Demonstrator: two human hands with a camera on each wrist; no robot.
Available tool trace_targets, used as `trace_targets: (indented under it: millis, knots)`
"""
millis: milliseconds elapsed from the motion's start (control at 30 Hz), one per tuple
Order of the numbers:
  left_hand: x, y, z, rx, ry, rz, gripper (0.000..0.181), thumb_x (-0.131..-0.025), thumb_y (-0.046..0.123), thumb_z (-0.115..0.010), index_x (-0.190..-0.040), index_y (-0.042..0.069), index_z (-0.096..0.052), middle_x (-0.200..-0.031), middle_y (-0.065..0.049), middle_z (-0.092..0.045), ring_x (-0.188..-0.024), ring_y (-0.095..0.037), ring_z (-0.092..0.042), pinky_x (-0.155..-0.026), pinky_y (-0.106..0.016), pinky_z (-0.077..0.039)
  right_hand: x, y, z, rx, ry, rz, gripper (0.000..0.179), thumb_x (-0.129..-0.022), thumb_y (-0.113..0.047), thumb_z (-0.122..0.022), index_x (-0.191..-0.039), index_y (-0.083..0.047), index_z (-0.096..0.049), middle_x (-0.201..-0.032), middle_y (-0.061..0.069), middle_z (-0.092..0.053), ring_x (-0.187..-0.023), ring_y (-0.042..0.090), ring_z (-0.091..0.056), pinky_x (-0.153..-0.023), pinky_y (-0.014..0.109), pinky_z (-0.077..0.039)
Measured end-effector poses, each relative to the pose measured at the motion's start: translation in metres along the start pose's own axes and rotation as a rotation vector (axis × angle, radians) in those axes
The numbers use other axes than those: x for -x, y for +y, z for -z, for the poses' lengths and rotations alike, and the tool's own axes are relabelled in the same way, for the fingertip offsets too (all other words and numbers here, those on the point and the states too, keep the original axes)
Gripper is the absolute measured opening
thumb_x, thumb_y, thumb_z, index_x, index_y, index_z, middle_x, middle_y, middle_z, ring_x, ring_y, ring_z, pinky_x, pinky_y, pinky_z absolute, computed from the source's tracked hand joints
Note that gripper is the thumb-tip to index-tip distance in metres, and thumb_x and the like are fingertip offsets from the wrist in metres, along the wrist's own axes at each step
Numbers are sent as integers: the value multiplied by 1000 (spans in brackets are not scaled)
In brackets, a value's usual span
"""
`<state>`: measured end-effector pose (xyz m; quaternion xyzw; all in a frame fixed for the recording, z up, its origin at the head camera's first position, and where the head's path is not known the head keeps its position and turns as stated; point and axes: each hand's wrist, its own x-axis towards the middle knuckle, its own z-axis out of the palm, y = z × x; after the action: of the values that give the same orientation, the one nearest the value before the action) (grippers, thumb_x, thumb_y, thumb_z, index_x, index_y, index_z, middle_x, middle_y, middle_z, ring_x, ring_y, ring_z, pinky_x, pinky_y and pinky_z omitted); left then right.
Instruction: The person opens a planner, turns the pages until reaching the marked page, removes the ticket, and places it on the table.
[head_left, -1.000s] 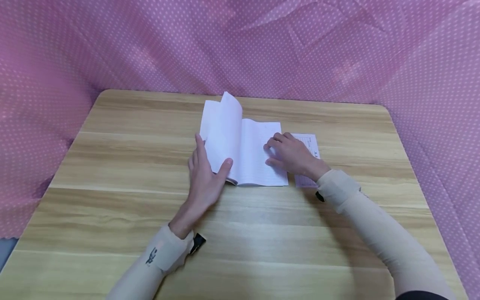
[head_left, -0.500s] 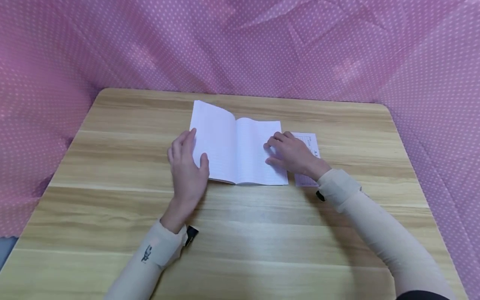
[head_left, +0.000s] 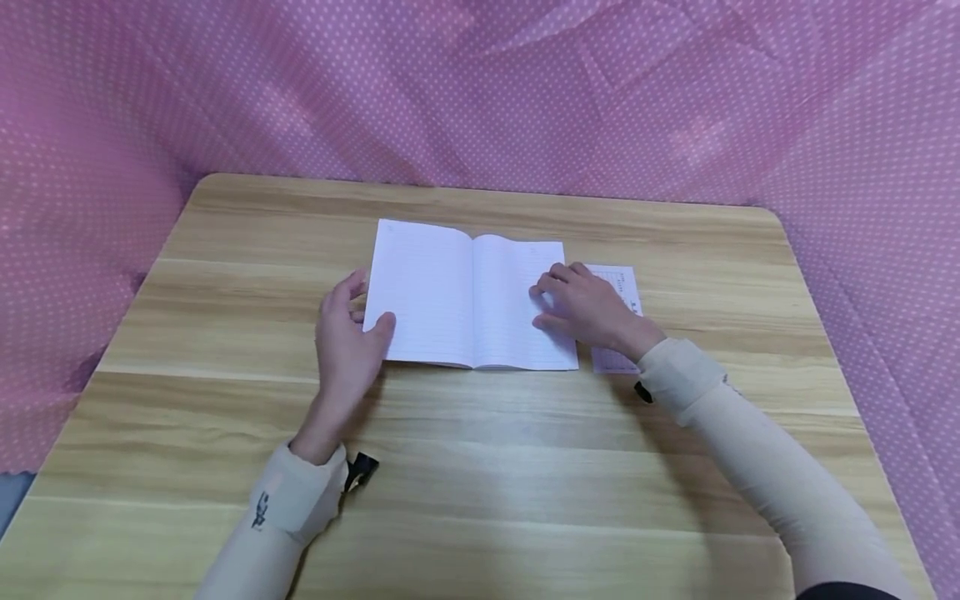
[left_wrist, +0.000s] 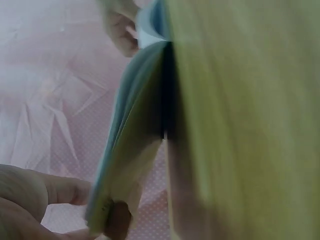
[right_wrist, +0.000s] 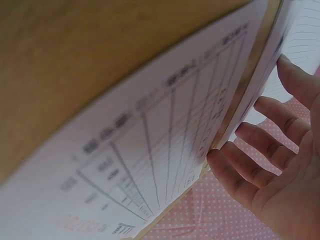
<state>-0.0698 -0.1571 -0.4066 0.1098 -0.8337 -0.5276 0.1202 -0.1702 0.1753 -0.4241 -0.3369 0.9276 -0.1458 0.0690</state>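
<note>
An open notebook (head_left: 423, 292) with white ruled pages lies in the middle of the table in the head view. My left hand (head_left: 347, 346) holds the outer edge of its left half, thumb over the page and fingers behind. In the left wrist view that half (left_wrist: 122, 127) slants up off the wood, with a dark gap beneath. On the right page rest the fingertips of my right hand (head_left: 581, 307), loosely bent. Partly under that hand and wrist, a printed form (head_left: 615, 360) lies flat; its ruled table and small print show in the right wrist view.
The wooden table (head_left: 525, 500) has rounded far corners. Behind it and along both sides hangs a pink dotted cloth (head_left: 480, 92). Each wrist wears a pale wrap with a small black piece, the left one (head_left: 362, 471) close above the tabletop.
The upright pages have turned over to the left and settled into a lower left half. My left hand moved left with them to the outer edge. The right hand stayed on its page.
</note>
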Motion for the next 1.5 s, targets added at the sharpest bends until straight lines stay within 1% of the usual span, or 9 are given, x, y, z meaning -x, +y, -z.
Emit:
trace_targets:
  millis: [167, 333, 467, 633, 800, 1067, 1200, 1333, 1500]
  knots:
    - [0, 14, 0, 184, 13, -13, 64, -93, -12, -68, -155, -1, -55, -137, -14, -66, -95, -24, -67, -79, -20, -55, 4, 3, 1, -17, 18, 4, 49, -102, -36, -79, -139, -5, -71, -144, 20, -63, -135, 40, -53, -114, 58, -45]
    - [3, 27, -7, 327, -18, -66, 59, -92, -14, -69, -150, -3, -60, -131, -18, -67, -91, -18, -67, -79, -19, -57, 8, 6, 3, -39, 44, 22, 47, -103, -36, -78, -138, -5, -71, -145, 19, -64, -136, 41, -54, -114, 59, -44]
    - [5, 36, -14, 364, -41, -89, 55, -93, -14, -69, -146, -3, -64, -128, -18, -68, -90, -13, -68, -78, -21, -58, 11, 7, 5, -43, 78, 20, 42, -103, -33, -77, -134, -6, -74, -142, 19, -67, -134, 43, -57, -109, 61, -47]
    - [7, 50, -28, 379, -99, -101, 49, -92, -12, -70, -140, -1, -69, -127, -16, -69, -92, -21, -68, -74, -23, -60, 16, 7, 8, -58, 129, -38, 37, -107, -32, -72, -133, -6, -76, -141, 18, -68, -134, 44, -58, -109, 62, -47]
    - [6, 66, -49, 348, -183, -146, 48, -92, -10, -73, -140, -1, -69, -127, -16, -71, -94, -26, -68, -73, -27, -61, 24, 9, 14, -198, 266, -122, 32, -109, -30, -69, -129, -5, -77, -133, 15, -73, -130, 40, -62, -108, 60, -48]
    - [9, 90, -93, 148, -324, -268, 49, -91, -7, -71, -140, -1, -69, -124, -17, -69, -94, -25, -71, -82, -33, -61, 33, 9, 32, -463, 492, -211, 27, -110, -24, -68, -122, -3, -79, -123, 13, -77, -113, 28, -69, -89, 45, -57]
    - [13, 98, -120, -131, -400, -347, 50, -92, 2, -76, -141, 2, -69, -121, -11, -69, -102, -25, -69, -92, -39, -58, 37, 10, 37, -518, 553, -230, 26, -110, -23, -68, -119, -2, -80, -119, 12, -78, -109, 23, -69, -87, 32, -56]
    - [24, 99, -149, -471, -443, -454, 42, -96, 11, -76, -137, 2, -71, -114, -11, -68, -100, -27, -66, -84, -40, -60, 40, 12, 36, -528, 560, -246, 27, -110, -24, -67, -119, -2, -80, -119, 12, -78, -108, 19, -68, -86, 26, -55]
    - [42, 90, -180, -795, -383, -617, 30, -98, 18, -74, -124, 2, -76, -105, -12, -69, -89, -26, -67, -68, -36, -60, 41, 13, 35, -528, 561, -244, 27, -109, -24, -67, -117, -3, -81, -118, 11, -78, -107, 18, -67, -86, 27, -55]
